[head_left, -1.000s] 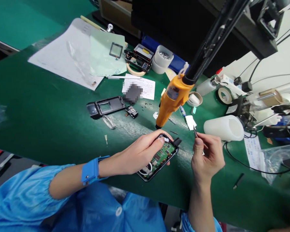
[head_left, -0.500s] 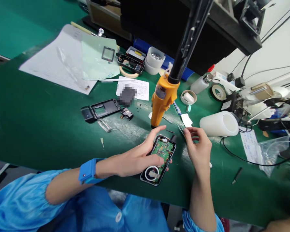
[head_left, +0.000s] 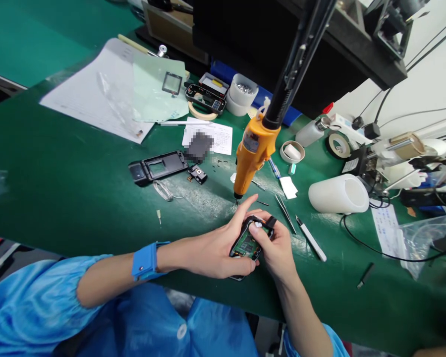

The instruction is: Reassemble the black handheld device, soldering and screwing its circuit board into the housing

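A small black device (head_left: 247, 243) with a bare green circuit board lies at the near edge of the green mat. My left hand (head_left: 219, 248) cups it from the left, thumb along its lower side, forefinger stretched up toward the screwdriver tip. My right hand (head_left: 277, 245) grips its right end, thumb pressing on the top of the board. Metal tweezers (head_left: 285, 213) and a white-handled tool (head_left: 312, 239) lie on the mat just right of my hands. An orange electric screwdriver (head_left: 254, 153) hangs from a black arm right above the device.
A black frame part (head_left: 156, 167), a small black module (head_left: 197, 174) and a wire coil (head_left: 162, 190) lie left of the screwdriver. Papers (head_left: 96, 91) and a white cup of screws (head_left: 242, 93) sit at the back. A white roll (head_left: 338, 194), tape rolls, cables and plastic bags crowd the right.
My right hand has laid the tweezers down on the mat and come over to grip the device. My left hand has closed round the device, which is now tilted up a little.
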{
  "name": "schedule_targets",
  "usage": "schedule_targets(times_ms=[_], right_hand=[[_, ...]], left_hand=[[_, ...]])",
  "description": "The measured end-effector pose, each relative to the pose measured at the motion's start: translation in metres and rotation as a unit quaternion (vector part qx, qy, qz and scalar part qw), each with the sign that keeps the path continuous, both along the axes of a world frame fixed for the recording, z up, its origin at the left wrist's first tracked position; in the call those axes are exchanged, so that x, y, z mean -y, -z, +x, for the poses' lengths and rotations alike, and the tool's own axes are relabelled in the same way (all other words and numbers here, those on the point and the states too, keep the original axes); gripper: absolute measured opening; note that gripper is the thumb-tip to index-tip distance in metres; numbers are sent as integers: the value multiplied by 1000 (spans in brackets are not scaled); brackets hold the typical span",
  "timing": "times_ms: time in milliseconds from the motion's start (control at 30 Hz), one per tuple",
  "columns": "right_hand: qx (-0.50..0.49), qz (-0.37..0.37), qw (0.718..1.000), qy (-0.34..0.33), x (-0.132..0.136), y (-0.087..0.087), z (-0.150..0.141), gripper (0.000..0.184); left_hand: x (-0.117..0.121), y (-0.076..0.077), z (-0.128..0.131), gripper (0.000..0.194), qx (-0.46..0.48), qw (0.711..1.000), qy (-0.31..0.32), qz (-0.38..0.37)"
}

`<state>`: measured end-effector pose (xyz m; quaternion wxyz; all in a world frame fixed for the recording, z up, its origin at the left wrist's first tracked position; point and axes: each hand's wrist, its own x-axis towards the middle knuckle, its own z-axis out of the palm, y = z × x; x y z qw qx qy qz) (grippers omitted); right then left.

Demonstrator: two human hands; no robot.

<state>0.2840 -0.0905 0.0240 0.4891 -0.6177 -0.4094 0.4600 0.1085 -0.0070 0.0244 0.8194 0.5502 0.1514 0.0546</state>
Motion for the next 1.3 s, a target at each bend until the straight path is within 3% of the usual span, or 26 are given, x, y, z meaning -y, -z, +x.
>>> schedule_targets(times_ms=[200, 367, 567, 833, 967, 1033, 1100, 1167, 1233, 1300], right_hand=[[5, -9, 999, 34, 1, 0, -3, 29], [2, -13, 999, 45, 2, 3, -7, 29], [14, 34, 998, 58, 3, 7, -8, 21], [-21, 0, 998, 51, 4, 7, -10, 37], [-54, -60, 997, 21, 2, 2, -4, 46], [-35, -51, 998, -15, 0, -4, 7, 46], [29, -11, 999, -30, -1, -10, 25, 50], [136, 34, 990, 5, 1, -14, 47, 49], [282, 57, 956, 62, 3, -13, 68, 40], [423, 51, 902, 74, 6, -8, 85, 38]], left_hand=[[1, 0, 1, 129, -17, 1000, 1, 10], [0, -2, 2, 128, -19, 997, 3, 75], [-2, -3, 4, 127, 1, 991, 7, 130], [-3, -1, 0, 126, 9, 991, 1, 130], [-1, 3, -2, 121, 28, 1000, -4, 11], [2, 9, -1, 113, 49, 996, -12, -71], [5, 17, 1, 107, 76, 988, -18, -135], [7, 24, 4, 107, 103, 977, -17, -188], [7, 27, 5, 111, 120, 964, -14, -237], [6, 25, 5, 113, 120, 952, -11, -282]])
